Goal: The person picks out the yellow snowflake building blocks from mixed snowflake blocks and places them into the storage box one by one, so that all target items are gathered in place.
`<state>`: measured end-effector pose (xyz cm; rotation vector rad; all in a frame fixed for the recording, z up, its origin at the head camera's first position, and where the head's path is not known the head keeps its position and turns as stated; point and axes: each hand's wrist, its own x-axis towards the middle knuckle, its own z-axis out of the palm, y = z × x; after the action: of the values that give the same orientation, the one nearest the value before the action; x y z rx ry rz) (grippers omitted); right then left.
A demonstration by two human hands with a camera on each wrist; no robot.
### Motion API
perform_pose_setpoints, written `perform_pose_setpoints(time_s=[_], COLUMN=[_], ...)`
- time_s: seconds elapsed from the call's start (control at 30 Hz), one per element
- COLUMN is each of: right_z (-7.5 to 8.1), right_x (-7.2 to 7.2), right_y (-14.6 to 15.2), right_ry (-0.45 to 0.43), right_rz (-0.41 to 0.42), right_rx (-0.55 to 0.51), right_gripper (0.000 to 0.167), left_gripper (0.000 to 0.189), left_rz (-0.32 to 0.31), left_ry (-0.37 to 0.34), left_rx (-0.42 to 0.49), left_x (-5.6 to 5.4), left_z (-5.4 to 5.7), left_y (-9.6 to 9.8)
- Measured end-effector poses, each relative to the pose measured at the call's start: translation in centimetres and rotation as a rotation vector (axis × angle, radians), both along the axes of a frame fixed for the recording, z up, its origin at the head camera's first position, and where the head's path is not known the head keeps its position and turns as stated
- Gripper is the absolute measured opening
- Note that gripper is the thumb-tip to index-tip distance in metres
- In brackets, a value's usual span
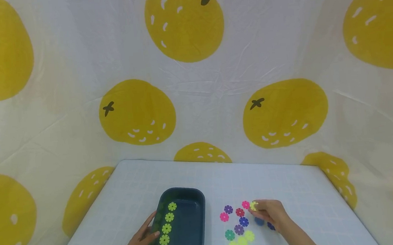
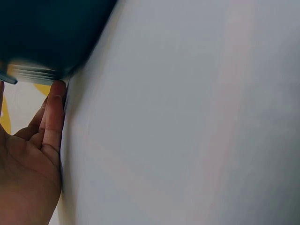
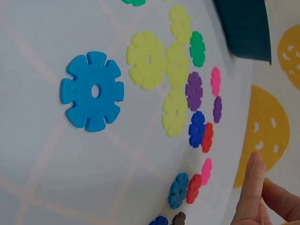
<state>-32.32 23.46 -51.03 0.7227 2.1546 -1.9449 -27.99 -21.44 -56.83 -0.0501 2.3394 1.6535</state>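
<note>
A dark rectangular tray point(image 1: 189, 233) lies on the table, with several yellow-green snowflake discs point(image 1: 166, 228) in a row along its left side. At the tray's left edge, my left hand point(image 1: 137, 242) holds the rim, thumb over it and fingers along the outer wall. In the left wrist view, those fingers point(image 2: 55, 115) look nearly straight against the tray. To the right of the tray, my right hand point(image 1: 273, 213) pinches a yellow-green snowflake disc point(image 1: 253, 205) between thumb and fingertips, above the scattered discs. In the right wrist view, that pinched disc cannot be made out.
Loose snowflake discs in several colours lie right of the tray: a green one point(image 1: 230, 235), a red one point(image 1: 240, 212) and a yellow-green group point(image 1: 242, 241) among them. A large blue disc point(image 3: 93, 91) lies nearer. Behind the table point(image 1: 144, 174) hangs a fruit-printed cloth point(image 1: 200, 86).
</note>
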Motion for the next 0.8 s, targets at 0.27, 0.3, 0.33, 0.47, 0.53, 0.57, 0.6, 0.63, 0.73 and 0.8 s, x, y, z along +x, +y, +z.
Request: perform_pose_setpoints(time_s=[0.27, 0.3, 0.33, 0.47, 0.53, 0.57, 0.6, 0.63, 0.73, 0.8], right_z=[0.0, 0.0, 0.0, 0.0, 0.0, 0.0, 0.0, 0.0, 0.2, 0.3], right_x=[0.0, -0.1, -0.1, -0.2, -0.3, -0.3, -0.4, -0.4, -0.5, -0.5], right_y=[-0.1, -0.1, -0.1, -0.2, -0.3, -0.4, -0.4, -0.5, -0.9, -1.1], right_ry=[0.009, 0.008, 0.008, 0.012, 0.013, 0.012, 0.011, 0.011, 0.014, 0.021], right_rz=[0.001, 0.002, 0.002, 0.004, 0.007, 0.010, 0.011, 0.011, 0.024, 0.029], right_rx=[0.000, 0.001, 0.000, -0.013, -0.019, -0.021, -0.022, -0.021, -0.007, 0.005], right_gripper=[0.041, 0.042, 0.042, 0.043, 0.043, 0.043, 0.044, 0.043, 0.043, 0.042], left_gripper=[0.077, 0.077, 0.078, 0.077, 0.077, 0.077, 0.077, 0.077, 0.077, 0.076], left_rz=[-0.002, 0.000, 0.002, 0.015, 0.020, 0.021, 0.022, 0.023, 0.022, 0.021], left_ry=[0.010, 0.010, 0.009, 0.001, -0.003, -0.004, -0.004, -0.004, -0.001, 0.001], left_rx=[-0.011, -0.011, -0.011, -0.024, -0.032, -0.035, -0.034, -0.034, -0.029, -0.027], left_x=[-0.1, -0.1, -0.1, -0.3, -0.3, -0.3, -0.3, -0.3, -0.3, -0.3], left_z=[-0.2, -0.3, -0.3, -0.4, -0.4, -0.4, -0.4, -0.4, -0.4, -0.4], left_y=[-0.1, -0.1, -0.1, 0.0, 0.1, 0.1, 0.1, 0.1, 0.1, 0.0])
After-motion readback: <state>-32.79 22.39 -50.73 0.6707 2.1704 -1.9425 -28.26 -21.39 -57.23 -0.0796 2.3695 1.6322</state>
